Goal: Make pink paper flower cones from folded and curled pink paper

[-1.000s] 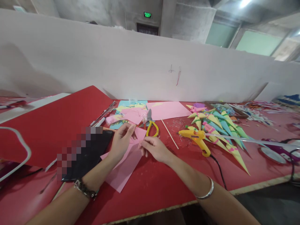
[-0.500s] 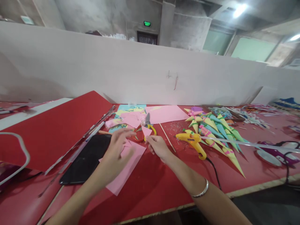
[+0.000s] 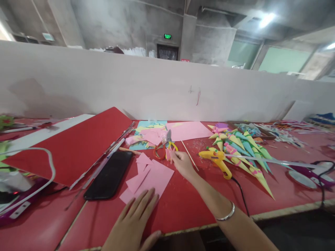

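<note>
The left hand (image 3: 136,216) is open and palm down near the front edge of the red tabletop (image 3: 188,209), fingers spread, fingertips at the lower edge of a flat pink paper sheet (image 3: 159,176). The right hand (image 3: 183,164) has its thumb and fingers closed in a pinch on a small pink paper piece (image 3: 169,153), held just over the handles of the metal-bladed scissors (image 3: 169,135) (one loop red, the other yellow). The fingers partly hide the piece, so its full shape cannot be told.

Cut pink paper pieces (image 3: 137,179) lie on the left part of the flat sheet. To their left rests a black smartphone (image 3: 108,176), dark screen up, and beyond it a large red board (image 3: 78,146) slants toward the back edge.

Right of the scissors lies a thin pale stick (image 3: 190,155), then a yellow glue gun (image 3: 213,157) with a long clear rod at its rear and a black cord running to the front edge. Behind and beside the gun is a heap of yellow, blue and green pointed cones (image 3: 240,146) with pink and green trim. Along the back edge are a wide pink sheet (image 3: 188,130) and, left of it, mixed paper scraps (image 3: 150,134) on a light blue sheet (image 3: 133,144).
</note>
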### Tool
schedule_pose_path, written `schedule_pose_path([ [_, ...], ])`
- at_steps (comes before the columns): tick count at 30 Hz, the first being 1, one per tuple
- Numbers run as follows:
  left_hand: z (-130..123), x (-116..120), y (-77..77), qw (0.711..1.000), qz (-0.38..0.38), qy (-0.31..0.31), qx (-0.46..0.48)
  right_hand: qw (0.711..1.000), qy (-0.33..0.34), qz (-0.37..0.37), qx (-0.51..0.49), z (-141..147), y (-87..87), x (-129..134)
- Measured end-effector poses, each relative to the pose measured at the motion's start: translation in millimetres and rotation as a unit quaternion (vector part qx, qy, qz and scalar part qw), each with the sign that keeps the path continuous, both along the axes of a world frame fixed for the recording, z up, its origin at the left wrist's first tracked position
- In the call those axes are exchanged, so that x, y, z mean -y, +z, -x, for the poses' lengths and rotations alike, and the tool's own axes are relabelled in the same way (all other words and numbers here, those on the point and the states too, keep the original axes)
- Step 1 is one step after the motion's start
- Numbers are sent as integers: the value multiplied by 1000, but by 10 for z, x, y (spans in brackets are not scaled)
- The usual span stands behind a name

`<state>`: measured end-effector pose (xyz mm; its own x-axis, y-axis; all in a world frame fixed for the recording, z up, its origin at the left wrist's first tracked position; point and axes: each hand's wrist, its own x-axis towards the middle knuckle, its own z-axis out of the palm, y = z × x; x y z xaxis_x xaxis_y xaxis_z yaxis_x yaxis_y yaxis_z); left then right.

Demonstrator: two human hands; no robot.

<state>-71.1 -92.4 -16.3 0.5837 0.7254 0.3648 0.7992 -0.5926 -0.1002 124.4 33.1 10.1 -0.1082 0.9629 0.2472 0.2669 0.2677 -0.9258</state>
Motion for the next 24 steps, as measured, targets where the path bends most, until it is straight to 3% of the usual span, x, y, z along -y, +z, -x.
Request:
schedule_pose_path([
  [5, 65, 33, 13, 999, 28, -15, 43, 982, 127, -72, 120, -63, 161, 499],
  [7, 144, -35, 26, 997, 33, 12, 69, 932, 209, -134, 264, -104, 139, 717],
  [9, 206, -152, 53, 996, 34, 19, 75, 904, 238, -153, 319, -138, 71, 895],
  [14, 239, -441, 106, 997, 83, -8, 3, 911, 179, -136, 345, -191, -170, 1118],
  [20, 330, -557, 39, 996, 71, 35, -35, 885, 118, -209, 399, -83, -514, 1190],
  [24, 392, -589, -67, 998, 35, 56, -24, 852, 67, -263, 447, 123, -587, 1237],
])
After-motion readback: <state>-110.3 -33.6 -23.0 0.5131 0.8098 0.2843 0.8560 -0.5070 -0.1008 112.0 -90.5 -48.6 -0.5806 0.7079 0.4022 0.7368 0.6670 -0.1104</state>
